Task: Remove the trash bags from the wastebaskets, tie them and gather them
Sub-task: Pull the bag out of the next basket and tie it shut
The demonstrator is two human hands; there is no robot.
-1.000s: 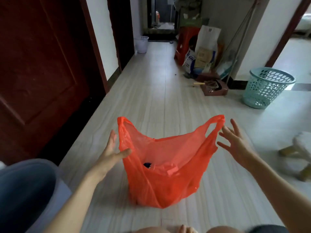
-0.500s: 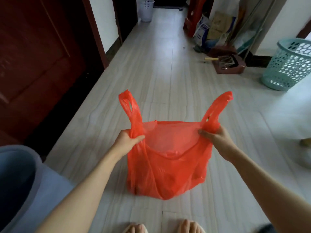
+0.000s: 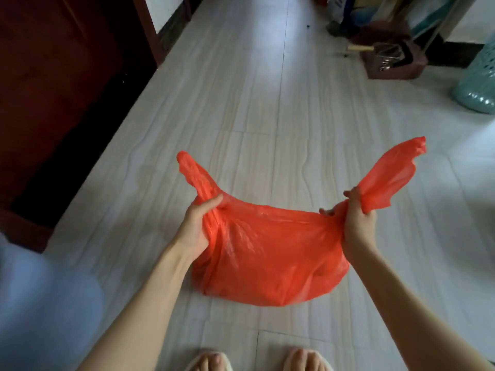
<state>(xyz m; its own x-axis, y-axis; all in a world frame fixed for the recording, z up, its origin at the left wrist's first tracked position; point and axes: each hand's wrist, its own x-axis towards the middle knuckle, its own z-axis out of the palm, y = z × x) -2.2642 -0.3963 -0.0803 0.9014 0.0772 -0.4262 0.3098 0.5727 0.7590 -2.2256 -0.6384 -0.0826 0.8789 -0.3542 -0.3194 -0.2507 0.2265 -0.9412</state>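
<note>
An orange-red plastic trash bag sits on the pale tiled floor in front of my feet. My left hand grips the base of its left handle, whose end sticks up and to the left. My right hand grips the base of the right handle, which fans out up and to the right. The bag's mouth is stretched flat between both hands. A teal mesh wastebasket stands at the right edge, partly cut off.
A dark red door fills the left side. A blurred blue-grey bin rim sits at lower left. A dark red dustpan-like box and clutter lie at the upper right. My toes show at the bottom.
My hands went from open beside the bag to gripping both handles, then pulled them apart and down, flattening the bag's mouth. The camera tilted further down.
</note>
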